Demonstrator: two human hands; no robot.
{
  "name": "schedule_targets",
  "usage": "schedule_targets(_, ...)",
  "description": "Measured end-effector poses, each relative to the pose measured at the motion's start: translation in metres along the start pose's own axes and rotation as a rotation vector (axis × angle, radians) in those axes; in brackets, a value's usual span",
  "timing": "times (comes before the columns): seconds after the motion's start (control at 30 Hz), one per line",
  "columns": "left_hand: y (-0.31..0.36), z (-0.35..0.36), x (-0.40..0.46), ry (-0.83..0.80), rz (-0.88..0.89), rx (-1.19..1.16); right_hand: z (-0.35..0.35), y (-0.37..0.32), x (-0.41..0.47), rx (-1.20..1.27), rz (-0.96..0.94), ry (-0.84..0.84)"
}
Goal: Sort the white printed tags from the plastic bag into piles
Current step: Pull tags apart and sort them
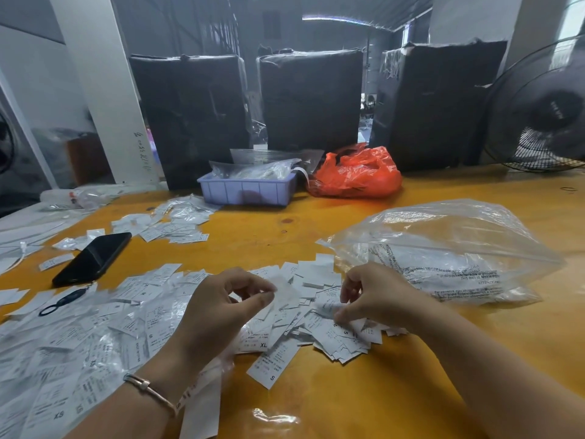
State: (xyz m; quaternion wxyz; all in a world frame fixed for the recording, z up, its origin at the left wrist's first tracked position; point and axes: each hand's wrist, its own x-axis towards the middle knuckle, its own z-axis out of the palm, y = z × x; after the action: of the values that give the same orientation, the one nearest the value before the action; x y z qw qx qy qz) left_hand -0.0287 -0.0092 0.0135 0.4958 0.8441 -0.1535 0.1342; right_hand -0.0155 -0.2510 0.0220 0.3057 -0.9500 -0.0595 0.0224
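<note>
Dozens of white tags [278, 331] with small black print and size letters (S, XL, XS) lie loose under and around both hands on the table [364, 400]. Left hand [221, 308], bracelet [148, 391] at its wrist, pinches one blurred tag [286, 293] between thumb and forefinger. Right hand [370, 296] curls down, fingertips pinching tags in the heap; which tag is hard to tell. Just right of that hand lies the clear bag [449, 245], tags dimly visible inside. Beyond the left hand rests a phone [93, 258], another tag pile [177, 221] farther off.
</note>
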Motion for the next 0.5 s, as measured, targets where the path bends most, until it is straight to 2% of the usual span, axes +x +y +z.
schedule_targets(0.17, 0.0009, 0.0012, -0.0002, 0.024, 0.0, 0.007, 0.0015, -0.0038, -0.0016, 0.145, -0.009, 0.001)
schedule_targets(0.3, 0.0012, 0.0013, -0.0004, -0.023, -0.007, -0.069, 0.0012, -0.0046, -0.0007, 0.312, 0.001, 0.002)
schedule_targets(0.5, -0.0014, 0.001, -0.0005, -0.044, 0.007, -0.1, -0.0023, -0.0063, -0.0008, 0.421, -0.041, 0.121)
